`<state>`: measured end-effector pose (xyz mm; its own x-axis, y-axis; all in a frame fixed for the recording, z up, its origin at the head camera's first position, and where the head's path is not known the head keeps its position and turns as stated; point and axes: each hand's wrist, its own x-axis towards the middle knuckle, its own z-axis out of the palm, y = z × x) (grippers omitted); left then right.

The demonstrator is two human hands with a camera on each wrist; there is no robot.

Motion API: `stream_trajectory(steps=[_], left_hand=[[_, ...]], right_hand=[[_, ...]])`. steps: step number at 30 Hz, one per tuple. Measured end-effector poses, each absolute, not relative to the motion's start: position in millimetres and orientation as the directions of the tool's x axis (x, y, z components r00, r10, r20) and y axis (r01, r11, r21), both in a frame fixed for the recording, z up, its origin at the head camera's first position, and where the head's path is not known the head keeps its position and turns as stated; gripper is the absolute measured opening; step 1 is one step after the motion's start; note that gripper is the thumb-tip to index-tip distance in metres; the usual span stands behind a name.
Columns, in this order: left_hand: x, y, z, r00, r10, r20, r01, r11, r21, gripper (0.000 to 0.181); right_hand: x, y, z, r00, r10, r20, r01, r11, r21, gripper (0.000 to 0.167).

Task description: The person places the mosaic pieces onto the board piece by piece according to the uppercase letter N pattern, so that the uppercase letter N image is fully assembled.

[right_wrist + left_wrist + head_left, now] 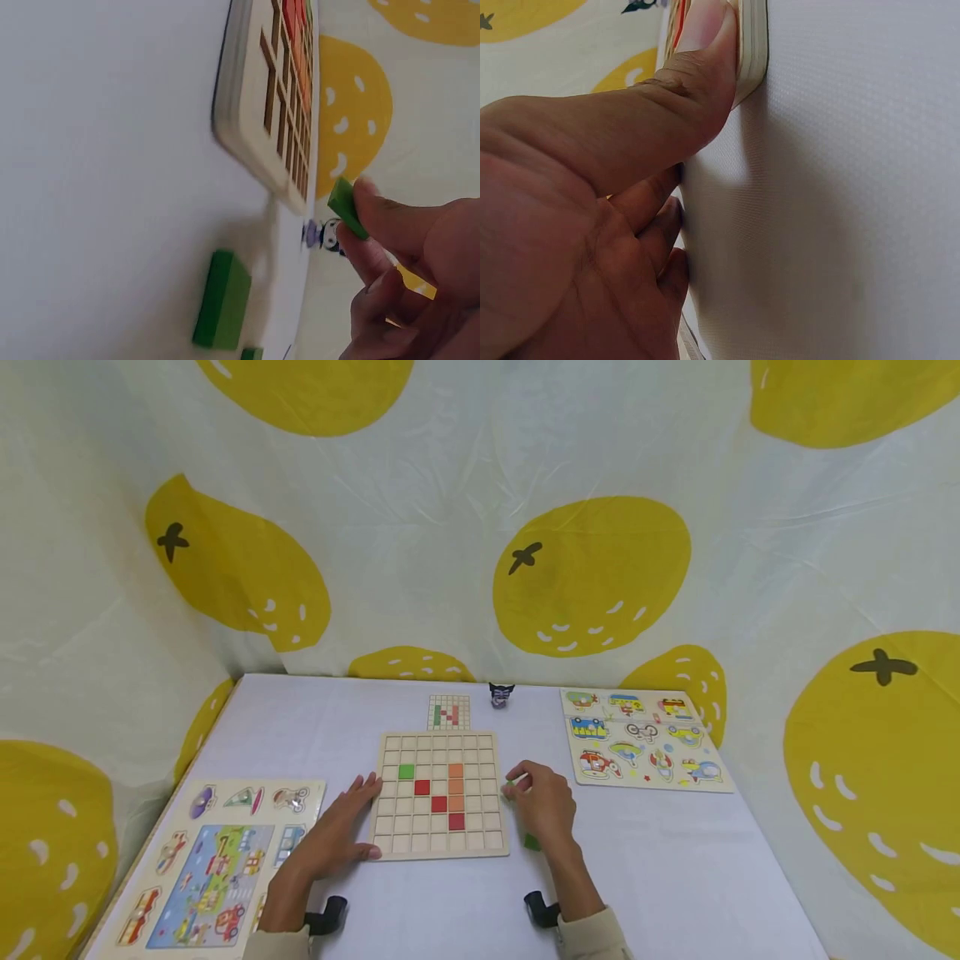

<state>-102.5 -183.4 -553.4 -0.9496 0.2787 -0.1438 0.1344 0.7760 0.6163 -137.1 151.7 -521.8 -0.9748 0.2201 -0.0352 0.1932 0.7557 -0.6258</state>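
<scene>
A wooden grid board (400, 842) lies in the middle of the table. Its squares hold one green tile (406, 772), three red tiles (438, 804) and three orange tiles (456, 787). My left hand (335, 833) rests along the board's left side, fingers extended, with the thumb on the front left corner. To the right of the board, my right hand (546, 806) pinches a small green tile (346, 208) between thumb and finger, raised above the table. Another green tile (223, 300) lies on the table below that hand, and part of a further one (253, 353) shows at the frame's bottom.
A small pattern card (433, 700) lies behind the board, near a small dark figurine (500, 695). Wooden picture puzzles lie on both sides: one at front left (315, 789), another at back right (637, 777). A patterned cloth (450, 568) hangs behind the table.
</scene>
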Motion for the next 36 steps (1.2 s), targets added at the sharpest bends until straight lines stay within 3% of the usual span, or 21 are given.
stream_trajectory(steps=[14, 26, 36], left_hand=[[-103, -182, -552, -0.95, 0.277, -0.143, 0.137, 0.784, 0.606, 0.117], [-102, -183, -551, -0.949, 0.283, -0.143, 0.14, 0.778, 0.612, 0.117], [-101, -184, -552, -0.948, 0.284, -0.142, 0.136, 0.766, 0.628, 0.114]], right_hand=[[-131, 104, -522, -0.993, 0.114, 0.014, 0.073, 0.721, -0.689, 0.015], [-149, 63, -529, -1.0, -0.013, -0.02, 0.005, 0.682, -0.732, 0.013], [-162, 40, -537, -0.998, -0.068, -0.002, -0.047, 0.711, -0.701, 0.014]])
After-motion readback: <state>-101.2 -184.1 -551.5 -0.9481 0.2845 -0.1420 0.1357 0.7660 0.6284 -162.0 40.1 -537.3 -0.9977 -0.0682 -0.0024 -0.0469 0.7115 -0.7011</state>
